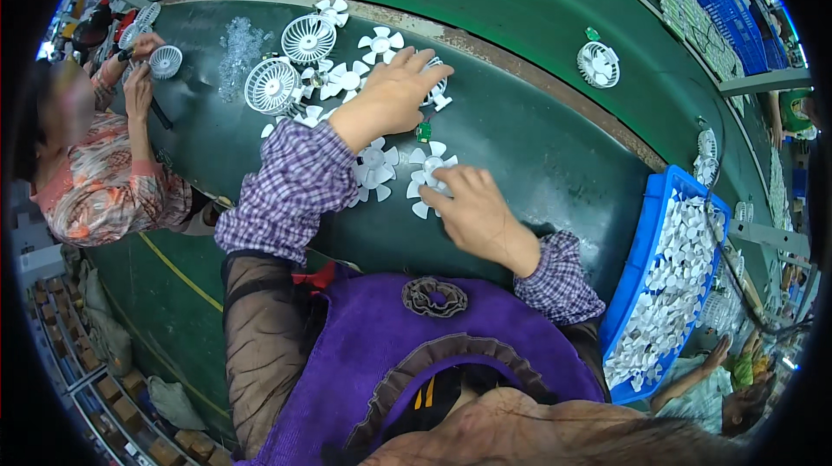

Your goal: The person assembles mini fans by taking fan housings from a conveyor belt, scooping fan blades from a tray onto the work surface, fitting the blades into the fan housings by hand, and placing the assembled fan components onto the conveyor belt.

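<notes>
My left hand (pixel 392 95) reaches over the bench with its fingers stretched apart, beside a white round fan housing (pixel 438 95) that it partly covers. Its thumb is hidden. Just below this hand lies a small green circuit board (pixel 424 132). My right hand (pixel 485 215) has its thumb and index finger on the edge of a white fan blade (pixel 429 173), the other fingers curled. Another white fan blade (pixel 374 164) lies left of it. Beyond my left wrist are more blades (pixel 381 45) and two white fan housings (pixel 309 39), (pixel 272 86).
A blue bin (pixel 631 286) full of white fan blades stands at the right. Behind a raised ledge runs a green conveyor (pixel 520 19) carrying fan housings (pixel 598 65). Clear small parts (pixel 240 54) are heaped at the left, near a co-worker (pixel 108 162) holding a housing.
</notes>
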`<state>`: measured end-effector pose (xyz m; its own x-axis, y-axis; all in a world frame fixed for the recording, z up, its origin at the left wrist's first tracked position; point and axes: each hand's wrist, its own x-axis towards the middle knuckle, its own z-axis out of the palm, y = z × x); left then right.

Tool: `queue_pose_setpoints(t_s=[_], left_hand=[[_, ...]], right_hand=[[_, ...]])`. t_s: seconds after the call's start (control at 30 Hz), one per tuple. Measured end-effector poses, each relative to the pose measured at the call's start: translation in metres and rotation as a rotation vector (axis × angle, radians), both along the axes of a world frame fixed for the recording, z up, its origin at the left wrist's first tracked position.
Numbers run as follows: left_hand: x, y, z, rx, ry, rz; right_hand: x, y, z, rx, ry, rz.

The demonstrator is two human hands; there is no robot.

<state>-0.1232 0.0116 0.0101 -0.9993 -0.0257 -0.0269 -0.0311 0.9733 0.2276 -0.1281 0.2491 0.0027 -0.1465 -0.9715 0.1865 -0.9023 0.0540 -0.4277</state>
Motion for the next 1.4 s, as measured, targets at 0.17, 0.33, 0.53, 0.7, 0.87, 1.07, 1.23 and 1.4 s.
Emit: queue_pose_setpoints(t_s=[0.17,0.33,0.53,0.7,0.87,1.07,1.23,1.4], left_hand=[[-0.037,-0.003,0.004,-0.063,-0.252,-0.026],[-0.035,-0.016,0.008,0.115,0.048,-0.018],[0.019,-0.046,0.035,2.108,0.166,0.156],[0.078,-0.008,0.024,2.472,0.209,0.303],[0.099,0.009,0.004,2.130,0.216,0.545],[0.080,0.039,0.006,1.880,0.150,0.631],[0.072,0.056,0.010,1.792,0.152,0.534],[0.064,0.064,0.013,1.796,0.050,0.365]], right_hand=[[0.018,0.002,-0.023,-0.079,0.092,-0.041],[0.012,0.009,-0.028,-0.172,-0.091,-0.122],[-0.025,0.036,-0.039,-0.206,-1.332,-0.399],[-0.080,0.081,-0.046,-0.269,-1.256,-0.691],[-0.073,0.069,-0.015,-0.315,-0.149,-0.722],[-0.056,0.041,-0.012,-0.058,0.158,-0.554],[-0.051,0.027,0.012,-0.202,0.079,-0.512],[-0.033,-0.005,0.040,-0.402,0.008,-0.342]])
